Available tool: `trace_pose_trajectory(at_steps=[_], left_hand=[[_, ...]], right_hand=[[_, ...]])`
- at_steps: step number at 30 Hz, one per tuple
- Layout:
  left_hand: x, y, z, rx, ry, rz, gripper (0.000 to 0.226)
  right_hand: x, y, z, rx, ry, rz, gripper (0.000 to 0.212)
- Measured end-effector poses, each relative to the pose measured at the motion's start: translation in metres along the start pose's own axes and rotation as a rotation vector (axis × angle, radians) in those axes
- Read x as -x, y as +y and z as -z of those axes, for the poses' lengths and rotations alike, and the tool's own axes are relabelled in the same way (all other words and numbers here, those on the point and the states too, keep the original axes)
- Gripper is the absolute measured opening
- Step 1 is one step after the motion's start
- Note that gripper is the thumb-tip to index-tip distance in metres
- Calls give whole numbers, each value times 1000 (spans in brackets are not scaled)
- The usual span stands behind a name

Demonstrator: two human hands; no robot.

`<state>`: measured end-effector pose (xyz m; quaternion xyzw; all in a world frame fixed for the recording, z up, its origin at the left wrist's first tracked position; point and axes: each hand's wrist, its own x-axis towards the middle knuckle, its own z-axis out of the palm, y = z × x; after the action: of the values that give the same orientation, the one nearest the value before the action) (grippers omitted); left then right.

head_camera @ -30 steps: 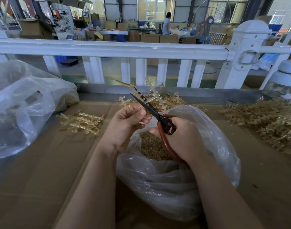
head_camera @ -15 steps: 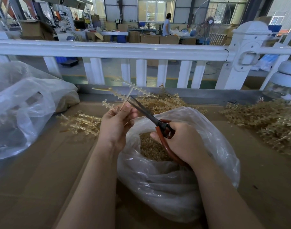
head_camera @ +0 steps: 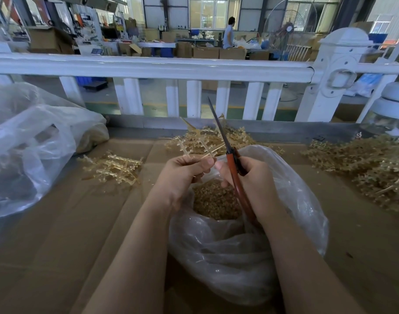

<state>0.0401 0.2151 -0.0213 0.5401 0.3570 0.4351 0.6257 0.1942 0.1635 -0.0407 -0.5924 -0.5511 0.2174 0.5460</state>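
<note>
Amber sprig (head_camera: 185, 148): pinched by the left hand (head_camera: 182, 175), thumb against curled fingers, above the open bag (head_camera: 239, 264).
Right hand (head_camera: 257, 180): wrapped round red-handled scissors (head_camera: 231, 164), blades together, tips up.
Counts: one pair of scissors; two clear bags, counting the left bag (head_camera: 24, 143); three sprig heaps (head_camera: 112, 166) on the table (head_camera: 58, 257).

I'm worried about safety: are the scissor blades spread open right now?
No, the scissors in the right hand show their blades closed together into one thin point aimed up.
</note>
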Motion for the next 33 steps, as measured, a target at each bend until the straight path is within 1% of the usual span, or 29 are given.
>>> trace_pose_trajectory(at_steps=[3, 5, 9, 10, 13, 16, 19, 22, 24, 26, 28, 31, 33], left_hand=[[-1, -1, -1, -25, 8, 20, 6], [-2, -2, -1, -28, 3, 25, 5], [-2, -2, 2, 27, -13, 4, 24], [-2, -2, 3, 39, -3, -7, 23], [-3, -3, 4, 51, 22, -49, 4], [-3, -3, 3, 25, 24, -79, 4], [-3, -3, 2, -75, 20, -85, 5], [-3, -3, 1, -82, -16, -87, 1], [-2, -4, 0, -80, -40, -101, 6], [-1, -2, 1, -78, -68, -112, 1], [-1, -2, 1, -101, -95, -130, 8], [-1, -3, -1, -107, -92, -140, 3], [-2, -3, -2, -103, -73, -138, 11]], right_hand=[[-2, -1, -2, -32, 6, -2, 27], [-2, -1, -2, -46, 8, -20, 24], [-2, 0, -2, -57, -1, -17, 25], [-2, 0, -2, -53, -1, -10, 26], [-2, 1, -2, -29, 2, -3, 22], [-3, 2, -2, -59, 65, -26, 17], [-5, 2, 0, -98, 134, -41, 20], [-4, 2, 0, -80, 100, -39, 17], [-4, 2, -2, -44, 75, -30, 16], [-4, 3, -3, -39, 74, -25, 18], [-6, 3, -2, -45, 90, -25, 19], [-6, 3, -2, -67, 73, -11, 17], [-6, 4, -2, -60, 62, 1, 16]])
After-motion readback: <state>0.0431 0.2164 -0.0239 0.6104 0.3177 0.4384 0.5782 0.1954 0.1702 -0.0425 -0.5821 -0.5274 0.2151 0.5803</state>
